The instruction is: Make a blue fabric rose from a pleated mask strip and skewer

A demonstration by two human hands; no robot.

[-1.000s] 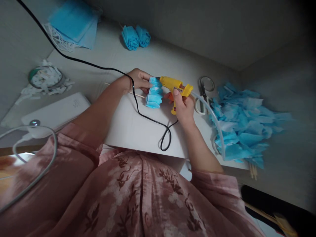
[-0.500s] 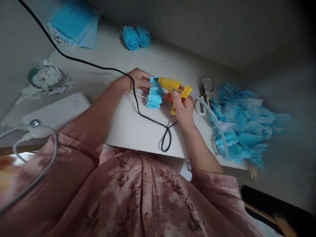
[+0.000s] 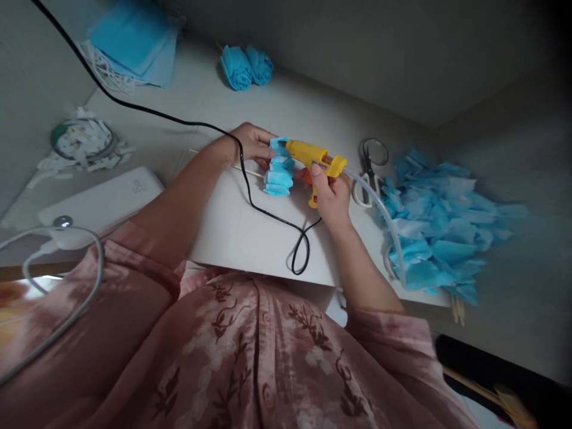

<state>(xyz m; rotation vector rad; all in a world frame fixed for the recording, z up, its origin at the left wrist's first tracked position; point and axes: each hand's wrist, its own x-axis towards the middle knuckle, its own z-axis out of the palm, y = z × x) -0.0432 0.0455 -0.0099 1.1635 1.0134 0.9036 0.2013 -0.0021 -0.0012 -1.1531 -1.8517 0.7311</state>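
Note:
My left hand (image 3: 257, 145) is closed on the upper end of a pleated strip of blue mask fabric (image 3: 279, 176). A thin wooden stick (image 3: 250, 172) runs from the strip's lower left side back under my forearm. In my right hand (image 3: 333, 193) is a yellow glue gun (image 3: 308, 154), my fingers wrapped round its handle. Its nozzle points left and meets the top of the blue strip; whether glue is coming out I cannot tell. A long translucent glue stick (image 3: 379, 205) curves out of the gun's rear.
A black cord (image 3: 272, 213) crosses my left wrist and loops near the table's front edge. Scissors (image 3: 369, 179) lie right of the gun, beside a heap of blue fabric pieces (image 3: 447, 220). Two blue fabric roses (image 3: 239, 68), face masks (image 3: 134, 44) and a white power bank (image 3: 102, 205) lie farther off.
The glue stick's hanging end has shifted slightly left. Both hands, the glue gun and the blue strip stay almost where they were.

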